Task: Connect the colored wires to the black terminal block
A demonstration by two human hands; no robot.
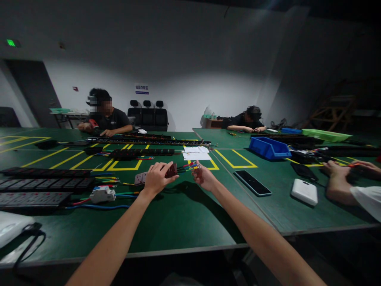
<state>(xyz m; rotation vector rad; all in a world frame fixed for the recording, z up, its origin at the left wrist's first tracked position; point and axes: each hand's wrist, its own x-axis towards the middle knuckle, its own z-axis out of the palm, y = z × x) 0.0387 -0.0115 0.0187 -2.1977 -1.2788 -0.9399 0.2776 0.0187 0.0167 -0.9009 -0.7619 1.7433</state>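
Note:
My left hand [157,177] is closed around a power strip [139,179] just above the table. A pale socket face shows to the left of the fingers, and a dark reddish-brown end sticks out on the right. From that end several coloured wires [186,168] with ring terminals run across to my right hand [205,177]. Its thumb and fingers pinch the wires near their tips. To the left, more power strips [35,198] lie in rows, with a white circuit breaker [102,194] at their wired ends.
White papers [196,154] lie beyond my hands. Rightward are a phone [252,182], a white power bank [304,191] and a blue bin [269,148]. A co-worker's hands [337,172] are at the right edge; two people sit across the green table [190,234].

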